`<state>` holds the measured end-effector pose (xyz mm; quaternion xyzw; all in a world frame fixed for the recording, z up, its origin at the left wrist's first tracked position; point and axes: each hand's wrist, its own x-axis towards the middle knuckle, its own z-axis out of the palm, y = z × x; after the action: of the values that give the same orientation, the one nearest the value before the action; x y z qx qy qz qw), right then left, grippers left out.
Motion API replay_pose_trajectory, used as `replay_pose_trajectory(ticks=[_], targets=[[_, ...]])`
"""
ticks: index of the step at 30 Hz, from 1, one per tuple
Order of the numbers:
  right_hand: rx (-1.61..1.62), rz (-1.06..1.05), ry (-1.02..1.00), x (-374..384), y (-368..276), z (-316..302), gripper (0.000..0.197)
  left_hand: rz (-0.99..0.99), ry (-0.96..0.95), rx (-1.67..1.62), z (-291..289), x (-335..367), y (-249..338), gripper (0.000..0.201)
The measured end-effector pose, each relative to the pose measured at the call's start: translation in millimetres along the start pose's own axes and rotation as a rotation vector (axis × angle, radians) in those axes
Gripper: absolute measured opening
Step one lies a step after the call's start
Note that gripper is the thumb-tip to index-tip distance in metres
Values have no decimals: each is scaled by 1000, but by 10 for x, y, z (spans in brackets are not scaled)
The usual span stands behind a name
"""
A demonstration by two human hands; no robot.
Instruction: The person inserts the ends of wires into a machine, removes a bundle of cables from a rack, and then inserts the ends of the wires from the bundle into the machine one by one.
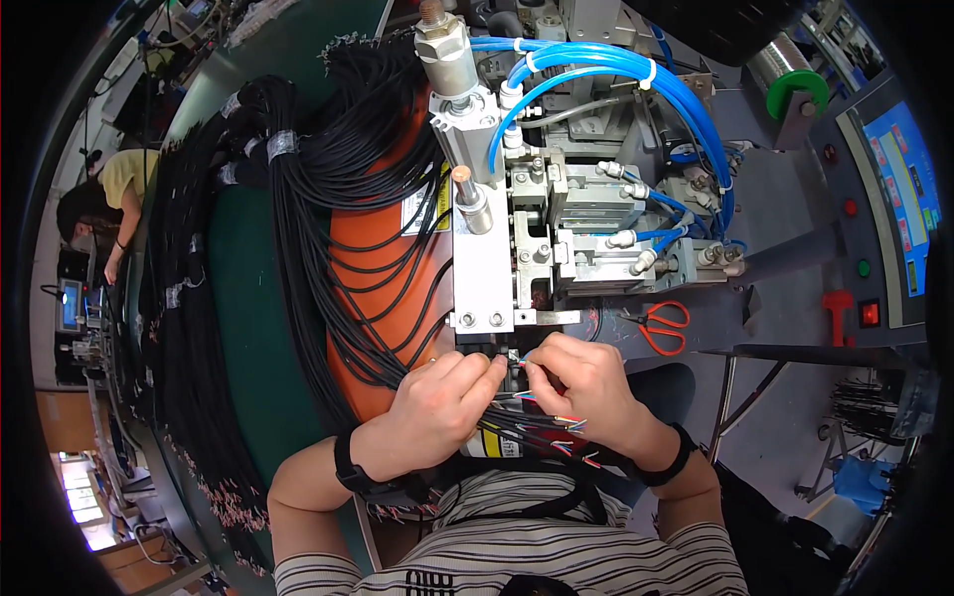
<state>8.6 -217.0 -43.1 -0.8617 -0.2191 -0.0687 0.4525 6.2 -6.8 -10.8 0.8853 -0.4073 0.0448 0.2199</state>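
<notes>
My left hand (442,405) is closed in a pinch on the end of a black cable, just in front of a metal machine (483,268) with pneumatic cylinders. Facing it, my right hand (588,385) pinches the thin coloured wires (524,362) that come out of that cable end. Both sets of fingertips are close together by the machine's lower edge, and they partly hide the wires. Below my hands lies a bunch of black cables (517,425) with stripped ends, their coloured wires fanning out to the right.
Long bundles of black cable (298,219) lie over an orange surface (383,258) on the left. Red-handled scissors (664,328) rest right of the machine. Blue air hoses (686,94) arch above. A touch screen (899,189) stands far right, near a wire spool (790,74). Another person (124,194) sits far left.
</notes>
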Motion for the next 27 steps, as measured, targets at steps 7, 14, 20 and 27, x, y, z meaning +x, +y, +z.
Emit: replay_pose_trajectory(ticks=[7,14,20,27], targets=[[25,-18,65,8,34,90,4,-33,-8,0,-21,18,4,61],[114,59,141,-49,14,168,3,-87,9,-53,-5,-1,-9,60],[172,89,99,-38,-16,116,3,-63,18,-106,-49,8,-5,60],[98,22,85,-8,-7,97,4,-71,12,-81,-48,24,-6,59]])
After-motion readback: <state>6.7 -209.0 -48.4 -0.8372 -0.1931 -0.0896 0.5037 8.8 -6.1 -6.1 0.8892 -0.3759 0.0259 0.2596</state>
